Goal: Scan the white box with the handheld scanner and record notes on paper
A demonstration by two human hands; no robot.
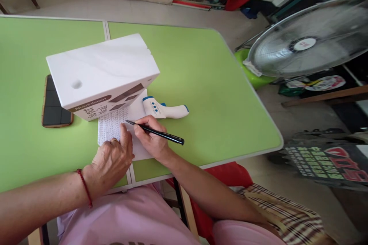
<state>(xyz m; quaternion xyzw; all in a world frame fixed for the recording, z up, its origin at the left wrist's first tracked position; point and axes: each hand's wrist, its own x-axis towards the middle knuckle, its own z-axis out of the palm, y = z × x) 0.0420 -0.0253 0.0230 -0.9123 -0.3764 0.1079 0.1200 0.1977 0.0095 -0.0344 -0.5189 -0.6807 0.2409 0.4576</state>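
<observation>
My right hand [152, 134] grips a black pen [163, 134], its tip close over a sheet of paper [112, 126] covered in dense handwriting. My left hand [112, 157] rests on the lower part of that paper. Its index finger stretches out near the pen tip, the other fingers curl under, and it holds nothing. A white box [103, 65] with brown print stands just behind and covers the sheet's far part. Beside my right hand lies a white and blue infrared thermometer [165, 108], partly over the paper.
A phone [56, 103] lies left of the box on the green table [207, 84]. Off the table's right side stands a large fan [304, 42]. A red stool [227, 174] and checked cloth [287, 210] are near my right elbow.
</observation>
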